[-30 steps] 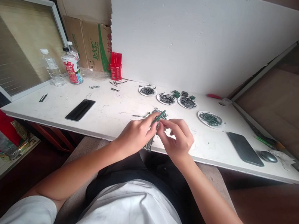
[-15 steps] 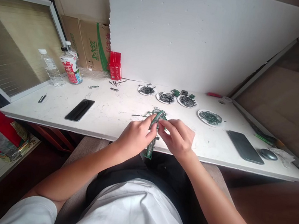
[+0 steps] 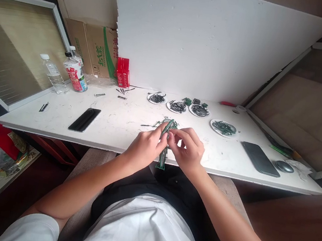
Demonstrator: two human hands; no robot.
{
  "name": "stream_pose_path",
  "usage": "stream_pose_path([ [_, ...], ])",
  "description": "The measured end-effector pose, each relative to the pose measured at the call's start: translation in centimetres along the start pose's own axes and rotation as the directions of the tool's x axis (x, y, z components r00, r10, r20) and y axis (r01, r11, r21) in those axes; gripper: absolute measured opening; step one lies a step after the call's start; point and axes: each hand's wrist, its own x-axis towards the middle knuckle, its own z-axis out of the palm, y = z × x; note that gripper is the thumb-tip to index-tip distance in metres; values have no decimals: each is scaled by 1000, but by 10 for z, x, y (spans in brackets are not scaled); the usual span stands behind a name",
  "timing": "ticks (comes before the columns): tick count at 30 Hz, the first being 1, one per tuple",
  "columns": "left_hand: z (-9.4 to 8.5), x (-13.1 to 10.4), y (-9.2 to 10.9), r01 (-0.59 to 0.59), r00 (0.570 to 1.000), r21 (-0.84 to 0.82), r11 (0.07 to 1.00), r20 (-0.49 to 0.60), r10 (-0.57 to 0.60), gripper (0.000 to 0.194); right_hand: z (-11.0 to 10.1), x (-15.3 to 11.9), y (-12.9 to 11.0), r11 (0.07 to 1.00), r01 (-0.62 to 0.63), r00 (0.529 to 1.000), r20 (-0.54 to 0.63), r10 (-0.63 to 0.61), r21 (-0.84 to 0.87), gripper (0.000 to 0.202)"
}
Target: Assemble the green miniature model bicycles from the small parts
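Between the left hand (image 3: 144,149) and the right hand (image 3: 188,152) sits a green model piece (image 3: 161,159) of what looks like moulded plastic with a dull sheen. Under both hands the white tabletop (image 3: 117,124) looks smooth, hard and faintly scuffed. Beyond the fingers, small white plates (image 3: 223,127) hold dark parts; whether metal or plastic cannot be told. Left of the left hand lies a glossy black phone (image 3: 84,119); right of the right hand, a matt dark phone (image 3: 260,158). Behind stands a matt, pitted white foam board (image 3: 210,42).
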Motion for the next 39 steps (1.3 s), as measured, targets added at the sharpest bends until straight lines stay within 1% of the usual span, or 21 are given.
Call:
stream_pose_path([
  [3, 1, 0, -1, -11, 1000, 17, 1000, -15, 11, 37, 2, 1, -7, 994, -82, 996, -18, 83, 70, 5],
  [6, 3, 0, -2, -16, 1000, 37, 999, -26, 17, 40, 3, 3, -16, 973, -185, 982, -8, 188, 135, 5],
  [9, 4, 0, -3, -19, 999, 54, 998, -39, 21, 41, 2, 5, -20, 958, -232, 972, 3, 235, 170, 6],
  [12, 3, 0, -3, -32, 998, 51, 998, -59, 35, 41, -1, 6, -16, 971, -187, 982, 0, 189, 148, 5],
  [15, 2, 0, -2, -38, 997, 35, 999, -63, 40, 41, -4, 5, -4, 997, -50, 999, 17, 49, 61, 9],
  [18, 2, 0, -1, -27, 999, 19, 999, -41, 28, 39, -7, 5, 7, 994, 98, 995, 31, -97, -50, 15],
  [21, 1, 0, 0, -14, 1000, 15, 1000, -17, 14, 39, -8, 6, 10, 983, 165, 986, 17, -164, -83, 19],
  [23, 1, 0, 1, -8, 1000, 15, 1000, -11, 9, 41, -8, 7, 9, 983, 164, 986, 14, -164, -76, 19],
  [28, 3, 0, 1, 13, 1000, 18, 1000, -16, -13, 46, -6, 8, 4, 995, 95, 995, 27, -94, -33, 15],
  [31, 4, -1, 3, 26, 1000, 11, 1000, -17, -26, 49, -5, 7, 3, 996, 87, 996, 17, -87, -9, 14],
  [35, 3, -3, 6, 57, 998, -8, 998, 16, -57, 55, -4, 7, 3, 997, 73, 997, 10, -74, 22, 14],
  [39, 4, -4, 5, 69, 997, -10, 998, 32, -68, 59, -5, 6, 3, 998, 50, 998, 32, -50, 26, 10],
])
